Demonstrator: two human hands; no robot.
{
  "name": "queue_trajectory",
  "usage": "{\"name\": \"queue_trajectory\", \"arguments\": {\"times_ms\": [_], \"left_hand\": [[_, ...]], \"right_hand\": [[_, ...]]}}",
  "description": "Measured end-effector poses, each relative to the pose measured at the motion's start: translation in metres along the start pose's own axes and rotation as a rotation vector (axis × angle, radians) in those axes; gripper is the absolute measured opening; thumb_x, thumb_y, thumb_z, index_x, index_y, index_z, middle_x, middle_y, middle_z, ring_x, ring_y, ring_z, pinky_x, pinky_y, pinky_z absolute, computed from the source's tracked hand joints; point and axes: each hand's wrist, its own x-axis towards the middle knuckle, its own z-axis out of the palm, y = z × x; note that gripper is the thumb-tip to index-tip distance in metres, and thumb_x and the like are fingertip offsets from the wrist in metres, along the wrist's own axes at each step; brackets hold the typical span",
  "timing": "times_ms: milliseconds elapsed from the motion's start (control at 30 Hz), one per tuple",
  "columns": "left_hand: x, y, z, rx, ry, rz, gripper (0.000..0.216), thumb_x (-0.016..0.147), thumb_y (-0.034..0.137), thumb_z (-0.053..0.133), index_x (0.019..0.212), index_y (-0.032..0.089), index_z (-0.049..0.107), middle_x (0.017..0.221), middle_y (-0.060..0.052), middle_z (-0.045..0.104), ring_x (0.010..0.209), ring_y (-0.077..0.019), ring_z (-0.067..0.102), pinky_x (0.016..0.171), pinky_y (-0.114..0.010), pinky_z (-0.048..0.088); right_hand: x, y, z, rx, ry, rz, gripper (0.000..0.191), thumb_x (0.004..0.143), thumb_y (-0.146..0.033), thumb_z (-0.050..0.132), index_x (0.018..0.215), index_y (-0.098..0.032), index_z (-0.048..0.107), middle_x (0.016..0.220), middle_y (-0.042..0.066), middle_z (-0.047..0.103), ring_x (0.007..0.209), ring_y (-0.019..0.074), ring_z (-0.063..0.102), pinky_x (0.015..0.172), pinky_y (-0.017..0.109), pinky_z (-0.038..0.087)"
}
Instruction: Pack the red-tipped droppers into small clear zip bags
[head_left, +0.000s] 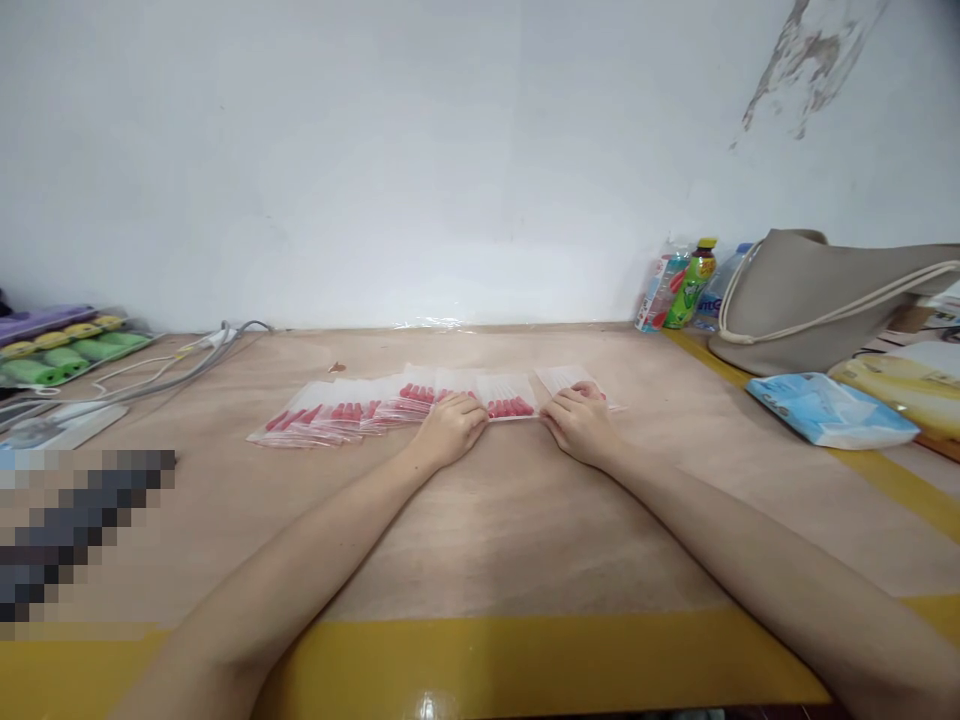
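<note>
A row of overlapping clear plastic bags (pixel 343 410) lies across the table, each with thin white sticks that have red ends. Toward the row's right end, one such bag (pixel 510 393) lies flat between my hands. My left hand (pixel 452 430) is closed at its lower left corner, fingers curled, and partly covers the neighbouring bag. At the lower right corner, my right hand (pixel 583 425) is closed with its fingertips against the edge. Under and behind that hand is another bag (pixel 555 377). My fingers hide part of the grip on both sides.
Right: a grey bag (pixel 802 300) with a cord, a blue tissue pack (pixel 832 410) and bottles, one a green bottle (pixel 691 285). Left: cables (pixel 187 355), green and yellow rolls (pixel 71 355) and a pixelated dark object (pixel 82 530). Yellow tape (pixel 450 660) lines the front edge.
</note>
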Motion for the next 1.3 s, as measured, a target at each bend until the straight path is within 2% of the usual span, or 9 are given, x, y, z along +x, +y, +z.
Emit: {"name": "queue_trajectory", "arguments": {"times_ms": [133, 300, 433, 567, 833, 1167, 1300], "left_hand": [[-0.001, 0.000, 0.000, 0.015, 0.012, 0.000, 0.023, 0.088, 0.019, 0.043, 0.075, 0.016, 0.062, 0.078, -0.005, 0.064, 0.080, -0.0173, 0.058, 0.074, -0.031, 0.045], [0.001, 0.002, 0.003, 0.049, 0.019, 0.011, 0.023, 0.088, 0.021, 0.045, 0.074, 0.017, 0.062, 0.075, -0.005, 0.063, 0.075, -0.0169, 0.058, 0.071, -0.031, 0.044], [0.002, 0.002, 0.005, 0.073, 0.020, 0.030, 0.023, 0.088, 0.021, 0.044, 0.075, 0.016, 0.063, 0.072, -0.005, 0.062, 0.072, -0.0175, 0.057, 0.069, -0.031, 0.044], [0.002, 0.001, 0.004, 0.078, 0.017, 0.046, 0.023, 0.087, 0.020, 0.043, 0.076, 0.015, 0.063, 0.073, -0.006, 0.062, 0.072, -0.0181, 0.056, 0.069, -0.031, 0.044], [0.003, 0.001, -0.001, 0.040, -0.007, 0.078, 0.024, 0.088, 0.018, 0.041, 0.075, 0.016, 0.061, 0.073, -0.005, 0.063, 0.075, -0.0170, 0.057, 0.072, -0.031, 0.043], [0.001, 0.003, -0.004, -0.002, 0.002, 0.055, 0.025, 0.088, 0.020, 0.042, 0.072, 0.016, 0.060, 0.073, -0.005, 0.063, 0.075, -0.0171, 0.057, 0.073, -0.032, 0.042], [-0.001, 0.002, -0.005, -0.018, 0.013, 0.023, 0.024, 0.088, 0.021, 0.043, 0.073, 0.016, 0.061, 0.075, -0.005, 0.064, 0.077, -0.0174, 0.058, 0.075, -0.033, 0.042]], "right_hand": [[0.002, -0.002, -0.005, -0.004, 0.001, 0.008, 0.023, 0.085, -0.018, 0.042, 0.071, -0.017, 0.060, 0.070, 0.005, 0.064, 0.076, 0.0169, 0.053, 0.085, 0.038, 0.023], [0.013, -0.019, -0.002, 0.061, 0.017, -0.026, 0.015, 0.083, -0.027, 0.047, 0.086, -0.021, 0.061, 0.085, 0.004, 0.065, 0.088, 0.0186, 0.050, 0.090, 0.040, 0.020], [0.028, -0.035, 0.011, 0.049, 0.064, -0.105, 0.021, 0.086, -0.024, 0.042, 0.080, -0.021, 0.061, 0.080, 0.003, 0.064, 0.083, 0.0164, 0.048, 0.092, 0.040, 0.019], [0.036, -0.039, 0.018, 0.025, 0.065, -0.147, 0.022, 0.086, -0.018, 0.040, 0.081, -0.020, 0.061, 0.076, 0.003, 0.063, 0.079, 0.0155, 0.046, 0.090, 0.040, 0.019], [0.033, -0.034, 0.005, 0.006, 0.042, -0.166, 0.025, 0.087, -0.019, 0.037, 0.077, -0.019, 0.060, 0.074, 0.003, 0.063, 0.080, 0.0160, 0.048, 0.092, 0.042, 0.017], [0.004, 0.007, -0.004, -0.063, 0.031, -0.094, 0.028, 0.088, -0.025, 0.040, 0.070, -0.017, 0.059, 0.069, 0.003, 0.062, 0.075, 0.0148, 0.051, 0.090, 0.039, 0.021], [0.005, 0.005, -0.004, -0.069, -0.007, -0.055, 0.024, 0.087, -0.030, 0.043, 0.078, -0.017, 0.061, 0.075, 0.006, 0.063, 0.077, 0.0171, 0.052, 0.081, 0.036, 0.027]]}}
